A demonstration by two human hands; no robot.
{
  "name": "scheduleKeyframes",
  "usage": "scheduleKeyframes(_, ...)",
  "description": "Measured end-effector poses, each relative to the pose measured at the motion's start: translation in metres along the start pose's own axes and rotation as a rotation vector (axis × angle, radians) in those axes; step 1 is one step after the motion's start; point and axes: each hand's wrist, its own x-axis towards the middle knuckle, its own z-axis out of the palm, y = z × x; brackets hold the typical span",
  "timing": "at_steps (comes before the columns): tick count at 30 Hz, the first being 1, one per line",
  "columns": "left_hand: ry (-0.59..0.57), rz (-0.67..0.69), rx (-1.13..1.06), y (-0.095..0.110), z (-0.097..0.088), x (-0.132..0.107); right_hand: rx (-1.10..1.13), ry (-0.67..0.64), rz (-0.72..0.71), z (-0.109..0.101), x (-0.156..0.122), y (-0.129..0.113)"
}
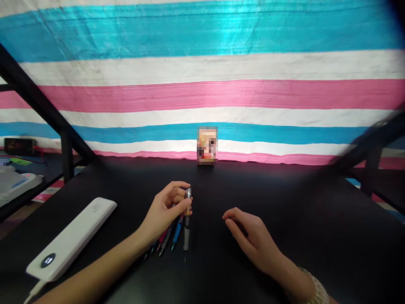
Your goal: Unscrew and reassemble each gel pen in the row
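Observation:
My left hand (pixel 169 207) is closed on a pen (pixel 186 236), pinching its upper part between thumb and fingers. The pen has a silver top and a grey grip, and its thin tip points toward me. Several more pens lie in a row just left of it, partly hidden beneath the hand; a blue pen (pixel 177 233) is nearest and a grey pen (pixel 166 240) comes after it. To the right, apart from the pens, my right hand (pixel 253 236) hovers or rests over the black table. Its fingers are loosely curled, thumb close to the forefinger, with nothing visible in them.
A white power bank (pixel 76 236) with a cable lies on the black table (pixel 303 202) at left. A small blurred upright box (pixel 207 145) stands at the far edge, before a striped sheet (pixel 221 95). Black frame bars (pixel 47 101) slope along both sides.

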Motion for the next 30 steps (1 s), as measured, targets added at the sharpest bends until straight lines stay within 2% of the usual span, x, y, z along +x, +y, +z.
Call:
scheduleKeyframes(5, -0.059, 0.059, 0.209, 0.001, -0.007, 0.021, -0.007, 0.003, -0.01, 0.0, 0.0, 0.0)
scheduleKeyframes(10, -0.116, 0.086, 0.479, -0.005, -0.005, 0.033, -0.019, 0.005, -0.014, -0.001, -0.002, -0.001)
scheduleKeyframes(16, -0.174, 0.175, 0.831, -0.012, 0.001, 0.04, -0.035, 0.023, -0.012, -0.002, 0.0, -0.002)
scheduleKeyframes(21, -0.168, 0.247, 0.985, -0.012, 0.0, 0.034, -0.045, 0.025, -0.027, -0.003, -0.001, -0.005)
scheduleKeyframes(24, -0.18, 0.293, 1.01, -0.01, -0.012, 0.016, -0.042, 0.042, -0.039, -0.003, -0.001, -0.006)
scheduleKeyframes(26, -0.217, 0.329, 1.005, -0.009, -0.028, -0.001, -0.035, 0.057, -0.046, -0.003, -0.001, -0.006)
scheduleKeyframes(28, -0.319, 0.436, 1.001, -0.011, -0.049, -0.018, -0.031, 0.073, -0.054, -0.003, -0.001, -0.005)
scheduleKeyframes(29, -0.358, 0.466, 1.006, -0.012, -0.059, -0.025, -0.03, 0.081, -0.061, -0.003, -0.002, -0.005)
scheduleKeyframes(30, -0.444, 0.471, 1.026, -0.014, -0.069, -0.031, -0.029, 0.092, -0.068, -0.003, -0.002, -0.005)
